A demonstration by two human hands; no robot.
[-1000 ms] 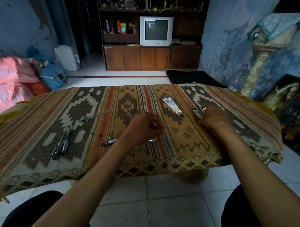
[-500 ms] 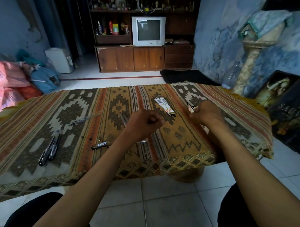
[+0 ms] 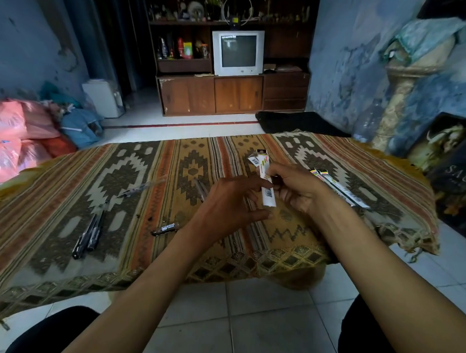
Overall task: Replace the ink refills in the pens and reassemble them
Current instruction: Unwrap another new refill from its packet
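Observation:
My right hand point(image 3: 296, 190) grips a white ink refill packet point(image 3: 267, 189) with a yellow and red label, holding it tilted above the middle of the patterned cloth point(image 3: 67, 186). My left hand point(image 3: 232, 202) is beside it with its fingers spread, thumb and forefinger touching the packet's left edge. More refill packets point(image 3: 341, 189) lie on the cloth to the right, and another packet point(image 3: 253, 159) lies behind the held one. Two black pens point(image 3: 88, 232) lie at the left. A short dark pen part point(image 3: 165, 229) lies near my left wrist, and a clear pen barrel point(image 3: 140, 189) farther back.
The cloth covers a low table with tiled floor point(image 3: 248, 322) in front. Pink and blue bags point(image 3: 14, 137) are piled at the left. A cabinet with a television point(image 3: 237, 52) stands at the back, and a stone pedestal point(image 3: 404, 84) and framed pictures at the right.
My right hand lifted a refill packet from the right pile and brought it to the middle. My left hand uncurled from a fist and reached the packet.

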